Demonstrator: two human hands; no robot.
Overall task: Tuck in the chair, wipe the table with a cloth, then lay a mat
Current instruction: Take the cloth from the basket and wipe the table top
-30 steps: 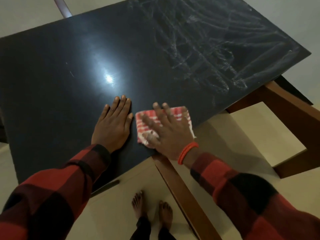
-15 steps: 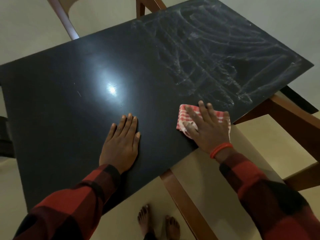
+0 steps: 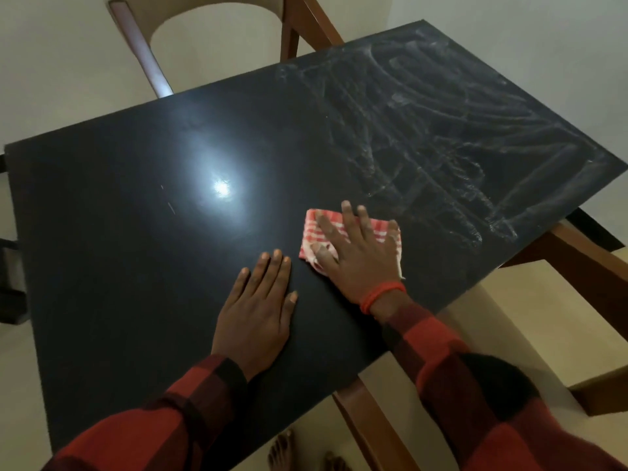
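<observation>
A black glossy table top (image 3: 136, 232) fills the view, with pale wipe streaks (image 3: 441, 130) across its far right part. My right hand (image 3: 356, 253) presses flat on a folded red-and-white checked cloth (image 3: 314, 229) near the table's front middle. My left hand (image 3: 258, 314) lies flat on the bare top just left of it, fingers straight and together. A wooden chair (image 3: 190, 32) with a pale curved back stands at the far side of the table. No mat is in view.
Brown wooden table legs and rails (image 3: 577, 253) run under the right and front edges. A dark object (image 3: 10, 277) sits off the left edge. My bare feet (image 3: 282, 452) stand on the pale floor below the front edge.
My right hand slid the cloth right along the front edge, then forward onto the table toward the streaks. The left hand stayed flat. The view tilted up, showing the chair.
</observation>
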